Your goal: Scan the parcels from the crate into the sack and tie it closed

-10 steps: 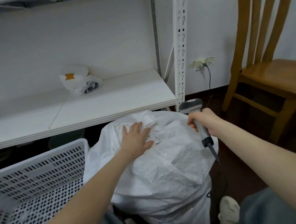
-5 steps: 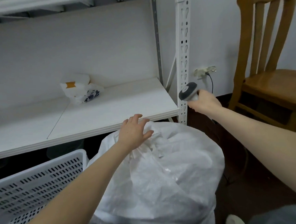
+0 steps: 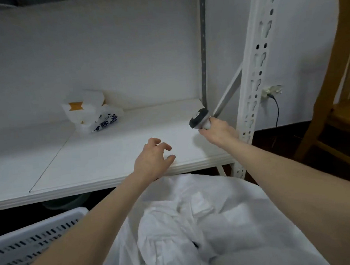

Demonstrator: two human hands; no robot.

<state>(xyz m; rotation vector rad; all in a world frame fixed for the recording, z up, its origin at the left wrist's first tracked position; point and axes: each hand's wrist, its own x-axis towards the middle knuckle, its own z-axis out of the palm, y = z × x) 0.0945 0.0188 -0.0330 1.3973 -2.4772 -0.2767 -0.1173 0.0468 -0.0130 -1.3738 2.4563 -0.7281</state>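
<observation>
Head view: the right hand (image 3: 216,132) grips a barcode scanner (image 3: 200,121) by its handle, head pointing left over the right end of the white shelf (image 3: 110,156). The left hand (image 3: 153,159) hovers at the shelf's front edge, fingers loosely curled, holding nothing. The white sack (image 3: 215,221) sits below with its top bunched, and the perforated crate (image 3: 34,241) is to its left.
</observation>
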